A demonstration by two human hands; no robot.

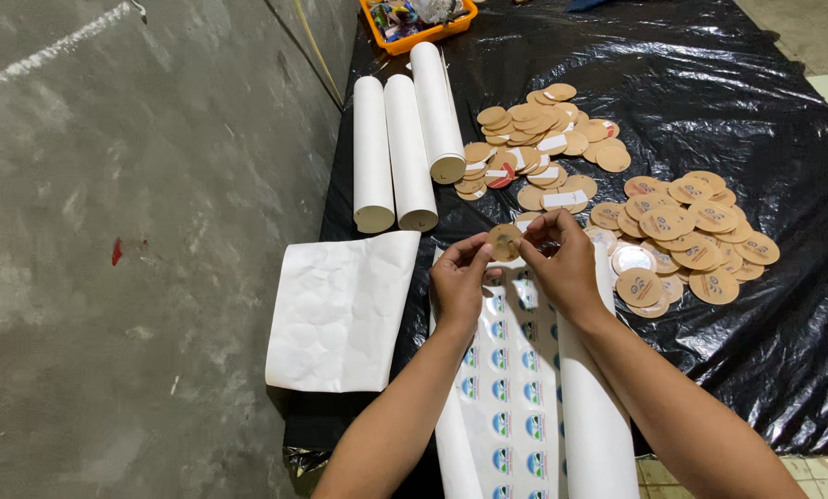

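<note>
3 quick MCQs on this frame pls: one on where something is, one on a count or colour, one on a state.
1. Where do the white paper rolls lie?
A. Left of the disc piles, near the sheet's left edge
B. Inside the orange tray
C. On the bare concrete floor

2. How many white rolls lie side by side?
A. One
B. Three
C. Five

3. What is the state of the round brown disc at centre?
A. Lying flat on a pile
B. Pinched between the left hand and the right hand
C. Resting in the orange tray

Answers:
1 A: the rolls rest on the black plastic sheet, left of the disc piles.
2 B: three tubes show, ends toward the camera.
3 B: fingertips of both hands grip the disc above the sticker sheet.
</note>
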